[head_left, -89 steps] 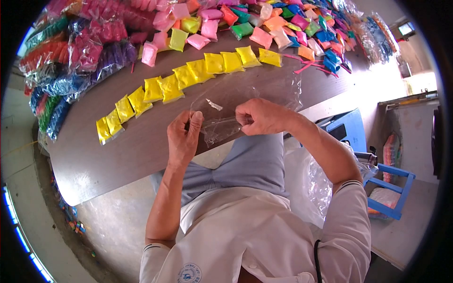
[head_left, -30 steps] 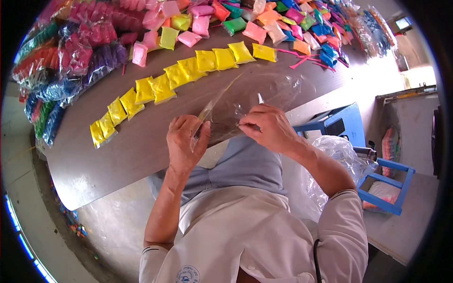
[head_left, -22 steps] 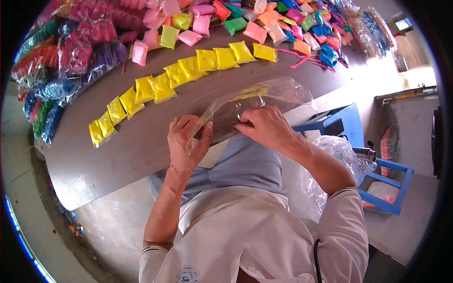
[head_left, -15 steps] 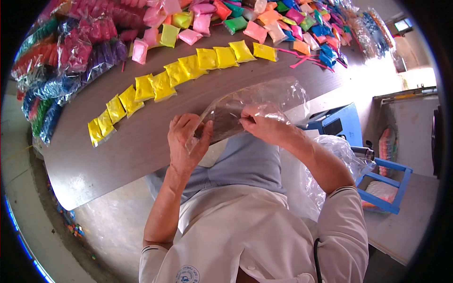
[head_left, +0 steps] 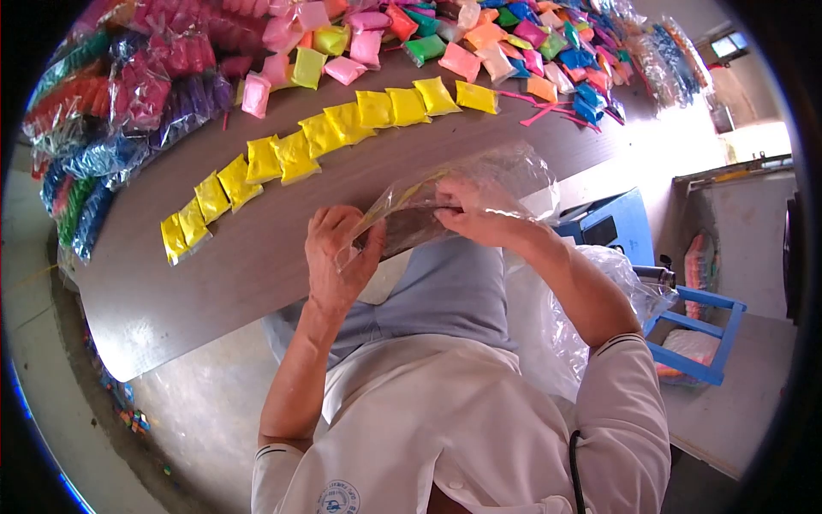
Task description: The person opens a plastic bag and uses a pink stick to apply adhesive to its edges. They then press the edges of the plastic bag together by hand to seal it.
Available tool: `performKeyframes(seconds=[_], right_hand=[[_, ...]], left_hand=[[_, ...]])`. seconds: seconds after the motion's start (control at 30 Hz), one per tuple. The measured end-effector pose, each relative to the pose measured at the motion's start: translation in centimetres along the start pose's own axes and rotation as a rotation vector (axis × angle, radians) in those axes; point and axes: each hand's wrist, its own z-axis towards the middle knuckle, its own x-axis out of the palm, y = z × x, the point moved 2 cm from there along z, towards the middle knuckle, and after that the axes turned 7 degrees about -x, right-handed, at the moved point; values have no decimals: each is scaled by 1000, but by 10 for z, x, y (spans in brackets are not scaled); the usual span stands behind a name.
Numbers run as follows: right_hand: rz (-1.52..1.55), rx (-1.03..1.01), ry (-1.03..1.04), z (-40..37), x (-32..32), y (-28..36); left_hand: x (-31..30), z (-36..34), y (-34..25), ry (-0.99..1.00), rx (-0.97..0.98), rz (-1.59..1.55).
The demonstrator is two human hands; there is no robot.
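Observation:
A clear plastic bag (head_left: 411, 193) is stretched between my two hands above the table's near edge. My left hand (head_left: 344, 253) pinches the bag's left end between thumb and fingers. My right hand (head_left: 471, 208) has its fingers closed on the bag's right part, partly seen through the film. Beyond them, a curved row of yellow packets (head_left: 295, 156) lies on the table (head_left: 163, 300).
Small packets in many colours (head_left: 462, 62) are heaped along the far side. Bundled bags (head_left: 141, 86) are piled at the far left. At the right are a blue box (head_left: 629, 224), crumpled plastic (head_left: 591, 330) and a blue frame (head_left: 728, 343).
My right hand has moved slightly up and further behind the film, and the bag's upper edge has shifted. My left hand keeps its grip in nearly the same place.

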Motion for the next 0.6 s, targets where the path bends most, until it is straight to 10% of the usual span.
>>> performKeyframes(seconds=[0.6], right_hand=[[99, -81, 32, 1, -7, 7]], left_hand=[[0, -3, 3, 0, -17, -7]])
